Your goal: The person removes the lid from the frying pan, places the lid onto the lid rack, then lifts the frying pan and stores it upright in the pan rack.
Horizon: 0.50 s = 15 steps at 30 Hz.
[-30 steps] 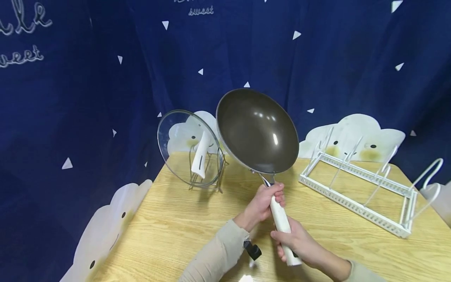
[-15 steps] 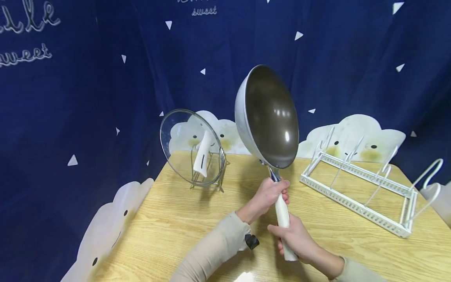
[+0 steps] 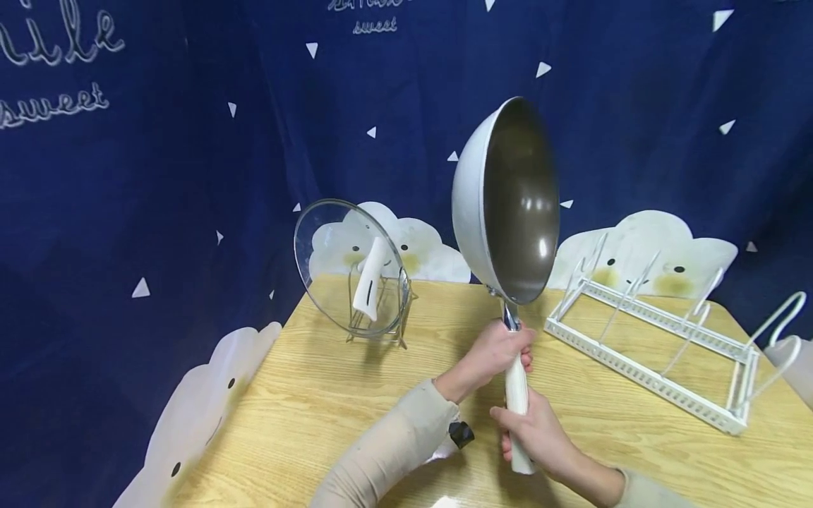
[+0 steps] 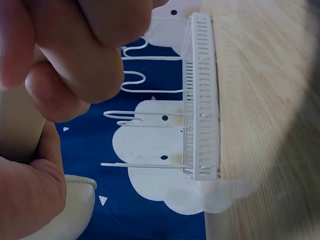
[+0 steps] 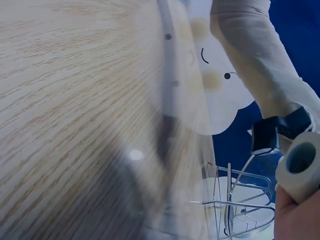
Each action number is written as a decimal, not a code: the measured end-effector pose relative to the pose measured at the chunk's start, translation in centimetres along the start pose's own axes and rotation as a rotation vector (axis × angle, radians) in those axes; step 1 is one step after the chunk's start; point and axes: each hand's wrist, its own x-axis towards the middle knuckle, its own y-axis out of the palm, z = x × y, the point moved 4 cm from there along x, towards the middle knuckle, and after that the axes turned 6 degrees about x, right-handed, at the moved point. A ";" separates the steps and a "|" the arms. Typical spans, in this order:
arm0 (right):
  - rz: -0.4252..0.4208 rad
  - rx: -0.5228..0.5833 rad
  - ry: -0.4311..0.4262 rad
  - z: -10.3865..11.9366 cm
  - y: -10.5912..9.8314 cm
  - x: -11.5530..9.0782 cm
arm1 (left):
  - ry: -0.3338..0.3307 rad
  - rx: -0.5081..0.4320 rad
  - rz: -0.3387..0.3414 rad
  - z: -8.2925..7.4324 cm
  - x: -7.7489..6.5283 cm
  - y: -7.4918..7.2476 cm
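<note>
A deep frying pan [image 3: 468, 204], white outside and dark brown inside, is held up above the table with its bowl turned on edge, the inside facing right. My left hand [image 3: 497, 351] grips its white handle [image 3: 517, 395] close to the metal neck. Lower down, near the handle's end, my right hand [image 3: 536, 430] holds the same handle. Curled left fingers [image 4: 75, 55] fill the upper left of the left wrist view, with part of the pan [image 4: 70, 205] below them. In the right wrist view the hollow handle end [image 5: 300, 160] sticks out beside my right hand [image 5: 300, 220].
At the left a glass lid [image 3: 330, 282] with a white handle leans upright in a small wire stand [image 3: 400, 328]. A white rack [image 3: 648, 377] with upright wire dividers stands on the wooden table [image 3: 305, 423] at the right. Behind hangs a dark blue curtain [image 3: 190, 176].
The pan has swung upright and turned on edge, its inside now facing right and its white outside showing. Both hands keep hold of the handle, which has become more vertical.
</note>
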 end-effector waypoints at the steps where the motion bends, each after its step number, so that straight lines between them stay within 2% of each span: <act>1: -0.002 0.012 0.002 -0.1 0.0 0.0 | 0.003 0.021 0.008 -0.1 0.0 0.1; 4: -0.011 0.038 -0.004 -0.3 0.1 -0.1 | 0.024 0.096 0.018 -0.3 0.1 0.3; 8: -0.023 0.011 -0.051 -0.3 0.0 0.1 | 0.061 0.153 0.032 -0.7 0.2 0.6; 15: -0.101 -0.036 -0.092 -0.4 -0.4 0.4 | 0.069 0.172 0.079 -1.1 0.9 1.1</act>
